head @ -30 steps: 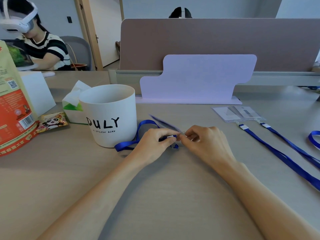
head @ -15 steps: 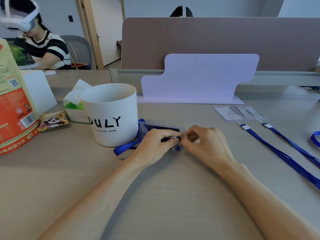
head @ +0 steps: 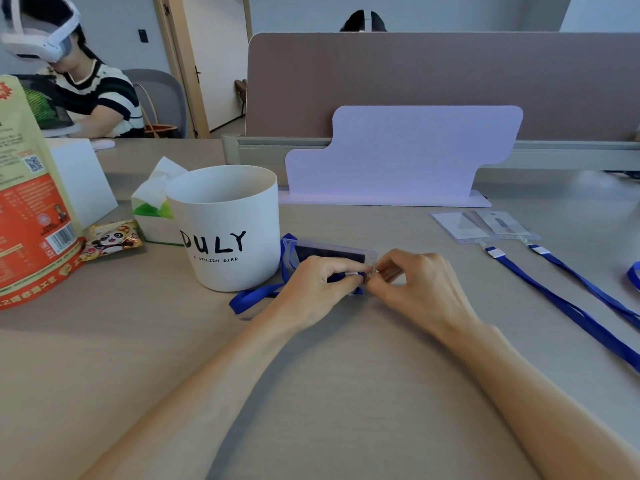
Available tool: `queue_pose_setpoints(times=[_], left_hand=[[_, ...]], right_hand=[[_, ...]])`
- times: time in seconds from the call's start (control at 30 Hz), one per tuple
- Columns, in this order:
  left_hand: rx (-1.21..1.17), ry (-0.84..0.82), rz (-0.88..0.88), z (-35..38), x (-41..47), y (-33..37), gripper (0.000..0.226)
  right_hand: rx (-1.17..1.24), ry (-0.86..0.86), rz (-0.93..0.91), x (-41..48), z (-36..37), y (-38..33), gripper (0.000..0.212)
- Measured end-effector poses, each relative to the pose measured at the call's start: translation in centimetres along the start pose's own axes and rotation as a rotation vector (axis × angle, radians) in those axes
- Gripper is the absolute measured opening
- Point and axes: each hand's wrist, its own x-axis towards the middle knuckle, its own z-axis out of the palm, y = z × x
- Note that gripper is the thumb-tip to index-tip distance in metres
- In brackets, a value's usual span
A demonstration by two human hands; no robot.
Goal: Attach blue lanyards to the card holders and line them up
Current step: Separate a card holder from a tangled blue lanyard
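A clear card holder point(head: 329, 251) stands tilted on its edge just behind my hands at the desk's middle. My left hand point(head: 318, 285) pinches the end of a blue lanyard point(head: 252, 297) whose strap trails left past the white bucket. My right hand point(head: 419, 289) pinches the small metal clip at the holder's right end, fingertips touching the left hand's. At the right lie two more card holders point(head: 457, 226) point(head: 502, 223) side by side, each with a blue lanyard point(head: 561, 303) point(head: 595, 289) attached and running toward the near right.
A white bucket point(head: 228, 230) marked DULY stands left of my hands, with a tissue box point(head: 152, 216), snack packet point(head: 110, 237) and large orange bag point(head: 27, 220) further left. A lilac stand point(head: 398, 157) and divider close the back. Another blue loop point(head: 633, 275) shows at the right edge.
The card holder has swung from edge-on and pointing away to broadside behind my hands. Both hands stayed pinched together at the clip, shifting only slightly.
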Motion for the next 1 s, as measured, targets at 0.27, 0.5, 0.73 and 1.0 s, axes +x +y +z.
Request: queue_pose_setpoints(times=[0.27,0.5,0.73,1.0], left_hand=[[0.025,0.003,-0.011,0.21,0.08,-0.13,0.028],[0.033,0.094,-0.041,0.4,0.17,-0.2,0.027],[-0.035,0.102,-0.094,0.05,0.25,-0.38,0.022],[-0.055,0.091,-0.083,-0.02,0.44,-0.61,0.023]], right_hand=[[0.008,-0.023,-0.058,0.29,0.34,0.8,0.011],[0.104,-0.012,-0.031,0.48,0.77,0.97,0.013],[0.131,-0.026,-0.031,0.49,0.89,0.86,0.012],[0.171,-0.031,-0.019,0.48,0.86,0.94,0.017]])
